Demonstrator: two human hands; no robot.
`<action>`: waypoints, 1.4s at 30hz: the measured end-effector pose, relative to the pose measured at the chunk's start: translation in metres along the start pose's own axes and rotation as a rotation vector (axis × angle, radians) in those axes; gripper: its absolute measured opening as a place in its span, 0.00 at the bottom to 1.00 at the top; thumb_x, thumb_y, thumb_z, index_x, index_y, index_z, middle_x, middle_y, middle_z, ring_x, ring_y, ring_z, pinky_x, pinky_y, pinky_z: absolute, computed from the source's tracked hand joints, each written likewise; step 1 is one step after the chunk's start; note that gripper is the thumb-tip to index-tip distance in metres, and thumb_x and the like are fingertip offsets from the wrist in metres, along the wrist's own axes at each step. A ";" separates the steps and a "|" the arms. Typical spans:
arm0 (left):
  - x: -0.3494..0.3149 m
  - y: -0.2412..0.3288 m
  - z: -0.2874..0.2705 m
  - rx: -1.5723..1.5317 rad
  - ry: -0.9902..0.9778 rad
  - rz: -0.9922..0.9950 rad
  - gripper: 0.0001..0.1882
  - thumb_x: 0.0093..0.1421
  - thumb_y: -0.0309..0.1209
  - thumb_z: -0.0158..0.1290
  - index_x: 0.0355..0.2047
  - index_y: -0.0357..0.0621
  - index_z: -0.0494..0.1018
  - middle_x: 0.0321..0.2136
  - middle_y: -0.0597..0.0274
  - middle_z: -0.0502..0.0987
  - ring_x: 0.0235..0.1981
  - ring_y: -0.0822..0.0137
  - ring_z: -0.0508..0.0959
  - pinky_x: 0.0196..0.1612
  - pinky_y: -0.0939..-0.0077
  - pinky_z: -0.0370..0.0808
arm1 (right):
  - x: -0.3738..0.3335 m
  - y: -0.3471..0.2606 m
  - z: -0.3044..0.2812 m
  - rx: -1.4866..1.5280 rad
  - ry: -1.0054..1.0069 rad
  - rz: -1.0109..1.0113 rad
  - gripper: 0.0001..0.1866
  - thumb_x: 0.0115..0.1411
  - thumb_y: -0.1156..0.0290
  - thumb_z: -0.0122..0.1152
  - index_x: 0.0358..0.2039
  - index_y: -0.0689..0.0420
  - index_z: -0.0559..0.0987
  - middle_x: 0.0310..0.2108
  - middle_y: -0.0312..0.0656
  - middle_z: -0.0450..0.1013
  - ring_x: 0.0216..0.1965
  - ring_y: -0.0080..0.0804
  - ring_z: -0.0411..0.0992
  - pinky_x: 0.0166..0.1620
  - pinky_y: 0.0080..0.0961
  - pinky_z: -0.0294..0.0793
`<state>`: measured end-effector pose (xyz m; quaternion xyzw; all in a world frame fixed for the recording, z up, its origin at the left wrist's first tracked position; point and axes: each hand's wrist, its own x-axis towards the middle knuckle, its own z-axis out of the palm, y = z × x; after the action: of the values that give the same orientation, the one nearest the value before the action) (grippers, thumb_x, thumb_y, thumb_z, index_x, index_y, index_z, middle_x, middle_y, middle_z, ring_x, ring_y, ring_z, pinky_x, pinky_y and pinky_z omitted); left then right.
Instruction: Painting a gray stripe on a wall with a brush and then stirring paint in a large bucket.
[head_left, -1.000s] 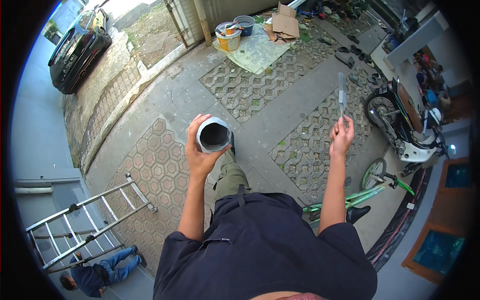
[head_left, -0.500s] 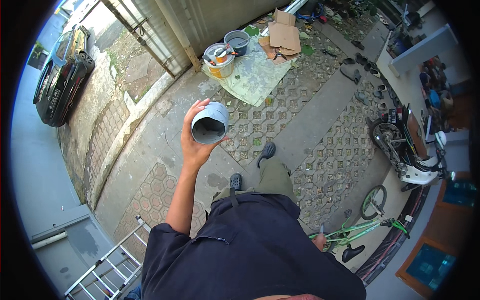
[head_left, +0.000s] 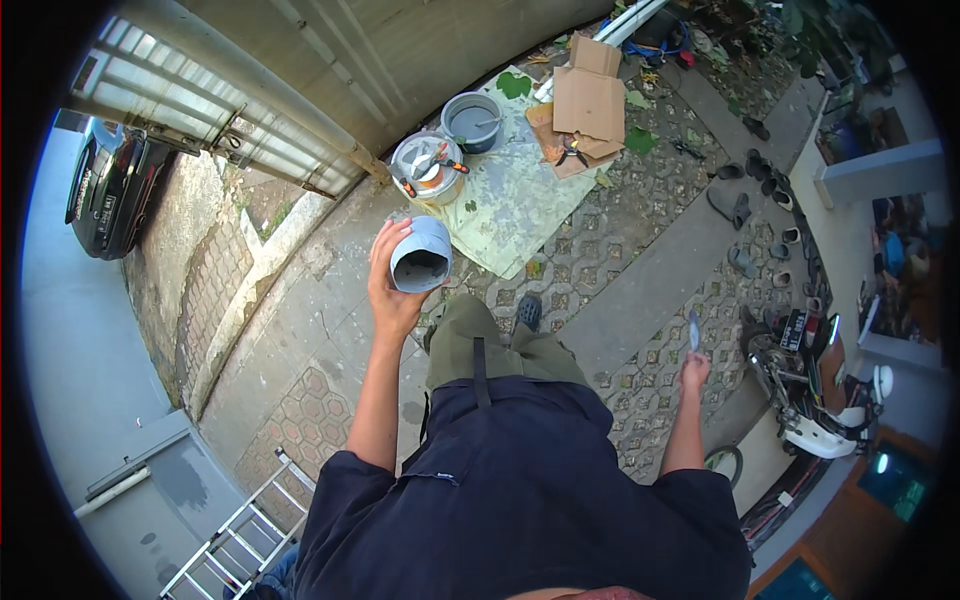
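My left hand (head_left: 388, 292) is wrapped round a short, wide grey tube (head_left: 428, 236). Its near opening faces me, with a dark hollow and grey residue inside; whether the far end is closed is hidden. Out to the right, my right hand (head_left: 694, 371) is closed round the handle of a narrow, pale-bladed tool (head_left: 693, 328), its blade pointing away from me. Beyond the tube, a whitish bucket (head_left: 412, 150) carries several orange-and-black handled tools on top. Behind it is a grey bucket (head_left: 460, 112) with grey contents and a stirring tool in it.
Both buckets stand on a pale green sheet (head_left: 530, 228). Cardboard (head_left: 590, 103) and pliers (head_left: 571, 154) lie at its right. A metal gate (head_left: 200, 95) is far left, a ladder (head_left: 240, 535) near left. Several sandals (head_left: 731, 205) and a motorcycle (head_left: 810, 400) are at the right.
I have stepped forward, nearer the buckets and sheet. My right hand has swung out from my side with the bladed tool; my left hand still holds the tube.
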<state>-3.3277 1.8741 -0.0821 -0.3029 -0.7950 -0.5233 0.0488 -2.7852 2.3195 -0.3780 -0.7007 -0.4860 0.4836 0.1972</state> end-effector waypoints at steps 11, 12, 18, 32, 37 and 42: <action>0.207 -0.217 0.147 -0.189 0.092 -0.430 0.48 0.40 0.26 0.78 0.64 0.42 0.70 0.64 0.55 0.74 0.68 0.54 0.70 0.70 0.57 0.65 | 0.046 -0.424 0.353 0.291 -0.534 -0.254 0.08 0.78 0.63 0.47 0.46 0.53 0.70 0.23 0.29 0.59 0.17 0.16 0.54 0.21 0.17 0.51; 0.225 -0.236 0.162 -0.187 0.087 -0.443 0.48 0.40 0.26 0.78 0.64 0.42 0.70 0.64 0.55 0.74 0.68 0.54 0.70 0.70 0.57 0.65 | 0.044 -0.428 0.382 0.337 -0.602 -0.185 0.08 0.79 0.63 0.45 0.46 0.53 0.69 0.24 0.30 0.58 0.18 0.17 0.55 0.22 0.17 0.53; 0.298 -0.312 0.256 -0.136 0.005 -0.554 0.48 0.41 0.22 0.77 0.65 0.40 0.69 0.66 0.54 0.72 0.69 0.55 0.69 0.71 0.58 0.64 | 0.093 -0.422 0.534 0.231 -0.748 0.026 0.06 0.78 0.65 0.49 0.47 0.51 0.67 0.25 0.31 0.61 0.21 0.19 0.60 0.24 0.20 0.57; 0.265 -0.421 0.416 -0.276 0.272 -0.972 0.50 0.46 0.18 0.74 0.69 0.37 0.62 0.68 0.48 0.67 0.64 0.58 0.73 0.66 0.62 0.73 | 0.241 -0.407 0.810 -0.742 -1.030 -0.667 0.10 0.68 0.69 0.55 0.47 0.57 0.70 0.27 0.59 0.75 0.36 0.68 0.75 0.38 0.54 0.71; 0.212 -0.498 0.473 -0.233 0.269 -0.975 0.48 0.47 0.18 0.73 0.68 0.36 0.64 0.66 0.52 0.69 0.63 0.60 0.74 0.65 0.64 0.73 | 0.252 -0.339 0.896 -0.648 -1.323 -0.779 0.10 0.64 0.76 0.54 0.46 0.59 0.71 0.27 0.57 0.75 0.34 0.65 0.76 0.37 0.53 0.71; 0.171 -0.580 0.493 -0.011 0.067 -0.789 0.44 0.43 0.21 0.74 0.63 0.42 0.71 0.62 0.51 0.75 0.65 0.51 0.73 0.68 0.59 0.69 | 0.186 -0.310 1.005 -0.652 -1.520 -0.815 0.10 0.64 0.76 0.55 0.46 0.59 0.71 0.26 0.55 0.75 0.31 0.61 0.76 0.35 0.50 0.71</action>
<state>-3.6569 2.2166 -0.7005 0.0429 -0.8455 -0.5158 -0.1316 -3.7999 2.4261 -0.6936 0.0100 -0.8062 0.5461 -0.2273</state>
